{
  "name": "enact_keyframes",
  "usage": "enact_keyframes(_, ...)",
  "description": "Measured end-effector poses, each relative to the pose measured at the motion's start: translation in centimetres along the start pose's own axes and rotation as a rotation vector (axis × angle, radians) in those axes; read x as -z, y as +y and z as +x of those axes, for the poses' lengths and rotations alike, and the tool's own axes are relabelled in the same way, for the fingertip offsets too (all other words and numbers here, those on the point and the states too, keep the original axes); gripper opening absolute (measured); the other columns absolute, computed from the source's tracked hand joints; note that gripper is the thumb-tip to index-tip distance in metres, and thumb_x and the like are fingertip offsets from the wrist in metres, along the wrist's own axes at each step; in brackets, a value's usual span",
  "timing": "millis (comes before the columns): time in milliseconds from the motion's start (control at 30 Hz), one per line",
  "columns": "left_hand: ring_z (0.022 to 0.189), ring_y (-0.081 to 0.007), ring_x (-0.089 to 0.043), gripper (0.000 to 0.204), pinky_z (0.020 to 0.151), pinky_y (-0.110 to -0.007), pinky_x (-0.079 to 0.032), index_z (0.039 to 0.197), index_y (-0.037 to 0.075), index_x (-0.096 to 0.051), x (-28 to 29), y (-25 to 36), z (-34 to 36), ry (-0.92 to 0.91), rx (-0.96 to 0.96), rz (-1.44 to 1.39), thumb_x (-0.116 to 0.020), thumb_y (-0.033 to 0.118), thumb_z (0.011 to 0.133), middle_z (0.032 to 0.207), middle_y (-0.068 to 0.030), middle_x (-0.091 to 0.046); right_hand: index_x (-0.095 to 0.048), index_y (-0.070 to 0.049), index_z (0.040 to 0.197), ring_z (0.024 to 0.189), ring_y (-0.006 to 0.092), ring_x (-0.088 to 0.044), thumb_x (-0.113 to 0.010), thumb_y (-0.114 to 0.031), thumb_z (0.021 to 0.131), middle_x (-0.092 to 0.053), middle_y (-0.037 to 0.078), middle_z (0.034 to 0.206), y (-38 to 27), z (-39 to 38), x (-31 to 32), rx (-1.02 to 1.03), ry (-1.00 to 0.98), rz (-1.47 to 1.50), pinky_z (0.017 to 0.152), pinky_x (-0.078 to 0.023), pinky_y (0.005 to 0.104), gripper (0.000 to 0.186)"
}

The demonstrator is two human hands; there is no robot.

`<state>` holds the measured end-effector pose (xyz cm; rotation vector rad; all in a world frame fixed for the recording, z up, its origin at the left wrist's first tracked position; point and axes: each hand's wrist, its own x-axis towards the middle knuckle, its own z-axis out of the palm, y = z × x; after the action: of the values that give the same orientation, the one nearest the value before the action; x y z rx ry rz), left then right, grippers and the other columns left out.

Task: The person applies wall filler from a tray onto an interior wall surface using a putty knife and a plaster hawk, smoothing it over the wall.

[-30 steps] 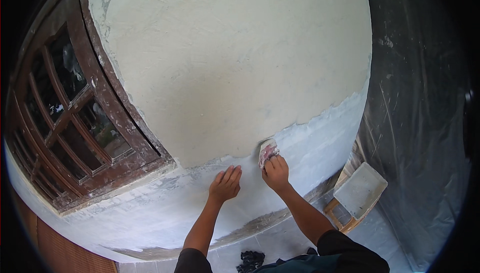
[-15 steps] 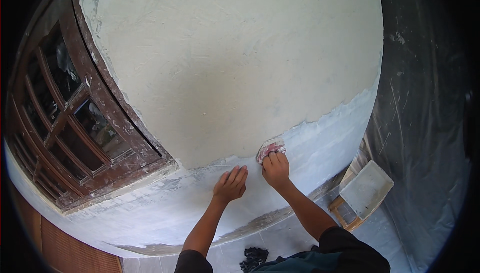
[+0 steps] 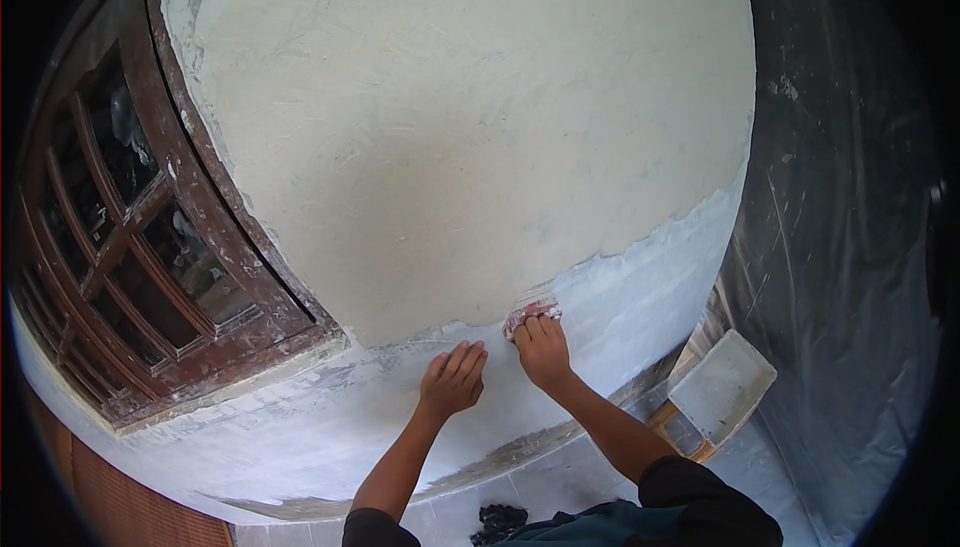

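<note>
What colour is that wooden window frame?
Dark reddish brown with whitish splotches; the window frame shows best in the head view.

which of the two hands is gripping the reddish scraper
The right hand: it grips the reddish, white-smeared scraper, whereas the left hand holds no tool.

Gripping in right hand (image 3: 545, 352) a reddish, smeared scraper (image 3: 527, 313), just beyond the fingertips and against the wall (image 3: 620, 312), at the ragged lower edge of the cream coat (image 3: 420, 147). Holding left hand (image 3: 455, 377) apart, with fingers extended, left of the right-hand fingers, near the same edge; unable to resolve wall contact. Noting brown window (image 3: 128, 232) well left of all fingers, whitish tray (image 3: 725, 384) on wooden stool (image 3: 664, 415) lower right of them.
</note>
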<state>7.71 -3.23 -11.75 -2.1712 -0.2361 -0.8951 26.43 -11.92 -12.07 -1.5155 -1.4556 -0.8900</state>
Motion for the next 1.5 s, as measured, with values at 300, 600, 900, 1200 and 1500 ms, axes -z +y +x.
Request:
enact_keyframes(300, 0.128, -0.0177, -0.04, 0.043, 0.105, -0.041, -0.023, 0.118, 0.017, -0.056, 1.2, 0.0, 0.6, -0.048, -0.013, -0.123, -0.057, 0.021, 0.075, 0.131, 0.0018, -0.05, -0.049, -0.007, 0.073, 0.074, 0.0256, -0.049, -0.059, -0.008, 0.069, -0.046, 0.008, 0.076, 0.4, -0.3, 0.1, 0.031, 0.023, 0.01, 0.067, -0.04, 0.0382, 0.01)
enact_keyframes(600, 0.132, -0.0204, -0.036, 0.053, 0.104, -0.045, -0.026, 0.123, 0.017, -0.053, 2.9, 0.2, 2.5, -0.221, -0.06, -0.22, -0.06, 0.016, 0.071, 0.138, -0.0008, -0.045, -0.052, -0.009, 0.076, 0.077, 0.0244, -0.049, -0.06, -0.012, 0.071, -0.047, 0.007, 0.078, 1.5, -3.4, -0.3, 0.085, -0.009, -0.063, 0.069, -0.04, 0.0367, 0.009)
enact_keyframes(900, 0.14, -0.0175, -0.022, 0.075, 0.111, -0.044, -0.015, 0.143, 0.024, -0.035, 3.2, 1.2, 2.6, -0.485, 0.017, -0.144, -0.061, 0.022, 0.072, 0.152, 0.0042, -0.026, -0.052, -0.008, 0.076, 0.079, 0.0262, -0.051, -0.063, -0.004, 0.066, -0.048, 0.009, 0.08, 1.7, -3.9, 6.0, 0.051, -0.1, 0.158, 0.067, -0.042, 0.0382, 0.016)
enact_keyframes(1200, 0.141, -0.0212, -0.018, 0.084, 0.11, -0.049, -0.019, 0.146, 0.026, -0.027, 2.6, 1.5, 2.2, -0.543, -0.019, -0.024, -0.065, 0.031, 0.072, 0.154, 0.0031, -0.02, -0.048, -0.002, 0.097, 0.074, 0.0279, -0.063, -0.06, 0.008, 0.081, -0.06, 0.015, 0.083, 3.4, 2.3, 11.6, -0.408, -0.229, 0.652, 0.067, -0.049, 0.0294, 0.022)
enact_keyframes(1500, 0.142, -0.016, -0.016, 0.081, 0.111, -0.044, -0.016, 0.146, 0.026, -0.027, 3.2, 1.6, 2.7, -0.58, 0.022, -0.106, -0.061, 0.028, 0.073, 0.154, 0.0065, -0.019, -0.05, -0.001, 0.104, 0.081, 0.0156, -0.063, -0.054, 0.01, 0.083, -0.062, 0.015, 0.089, 2.9, 6.1, 8.8, -0.513, 0.017, 0.924, 0.071, -0.051, 0.0273, 0.024)
